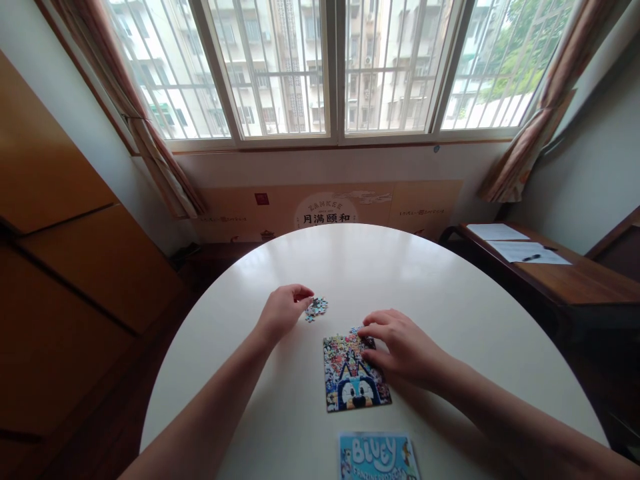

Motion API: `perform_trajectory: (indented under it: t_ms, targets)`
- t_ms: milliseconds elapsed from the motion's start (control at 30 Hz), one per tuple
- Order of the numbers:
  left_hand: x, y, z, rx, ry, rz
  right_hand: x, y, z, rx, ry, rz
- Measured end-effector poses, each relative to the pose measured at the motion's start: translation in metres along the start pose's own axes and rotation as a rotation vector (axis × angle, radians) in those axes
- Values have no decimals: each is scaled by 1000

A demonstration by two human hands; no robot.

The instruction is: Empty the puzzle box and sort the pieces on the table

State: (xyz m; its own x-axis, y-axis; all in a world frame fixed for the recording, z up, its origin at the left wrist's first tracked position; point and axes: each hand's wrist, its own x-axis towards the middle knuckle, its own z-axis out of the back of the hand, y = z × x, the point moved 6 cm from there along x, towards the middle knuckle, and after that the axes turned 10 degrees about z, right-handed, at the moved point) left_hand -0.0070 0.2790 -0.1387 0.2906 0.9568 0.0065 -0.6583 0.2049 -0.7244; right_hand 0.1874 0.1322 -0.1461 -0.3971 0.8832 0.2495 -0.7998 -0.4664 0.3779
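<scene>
Nearest us on a round white table (450, 293), a blue "Bluey" card (377, 457) lies cut off by the bottom of the view. Just beyond it rests a jigsaw puzzle (353, 377), its picture turned toward us: a blue cartoon dog's head amid a crowd of small coloured figures. We judge the assembly well advanced. The lower part and the straight bottom and left edges look joined, while the top edge is uneven, so the upper rows appear to be what remains. Bluish pieces (355, 329) sit there, partly covered by fingers; whether they are locked in, we cannot tell.

At the puzzle's upper right, the right hand (400, 347) reaches in from the lower right, back upward, thumb and fingers apart, fingertips at the top pieces and thumb over the picture. We make out nothing pinched there.

Farther out and to the left, a small heap of loose pieces (317, 307) lies apart from the puzzle. The left hand (283, 310) meets it at its left side, forearm slanting in from the lower left, thumb and forefinger near each other; we cannot tell whether a piece is between them. Past the table, a printed panel (370, 208) stands below a barred window (335, 73).
</scene>
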Motion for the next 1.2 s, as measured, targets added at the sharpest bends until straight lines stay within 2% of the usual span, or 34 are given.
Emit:
perform_trajectory:
  t_ms: [133, 233, 300, 367, 467, 567, 667, 933, 1100, 1200]
  targets:
    - [2, 3, -2, 169, -86, -17, -1, -1, -2, 1, -9, 25]
    - [-3, -5, 2, 268, -195, -100, 0, 2, -7, 1, 6, 60]
    - [-9, -15, 2, 290, -225, -177, 0, 6, -9, -5, 22, 85]
    - [-19, -27, -4, 307, -199, -261, 0, 8, -10, -11, 27, 98]
    - [-38, -43, -25, 345, -80, -369, -1, 5, -6, -22, 2, 66]
    - [-53, -50, -45, 385, 23, -403, -2, -1, -1, -33, -27, 42]
    - [-58, -52, -55, 417, 77, -393, -2, -4, -1, -29, -29, 43]
    - [-54, -47, -58, 361, 88, -304, -4, -16, -14, -30, 24, -85]
    - [-55, -49, -57, 353, 68, -331, -5, -19, -16, -6, 86, -118]
    - [-54, -50, -57, 356, 67, -331, -5, -17, -13, 9, 64, -117]
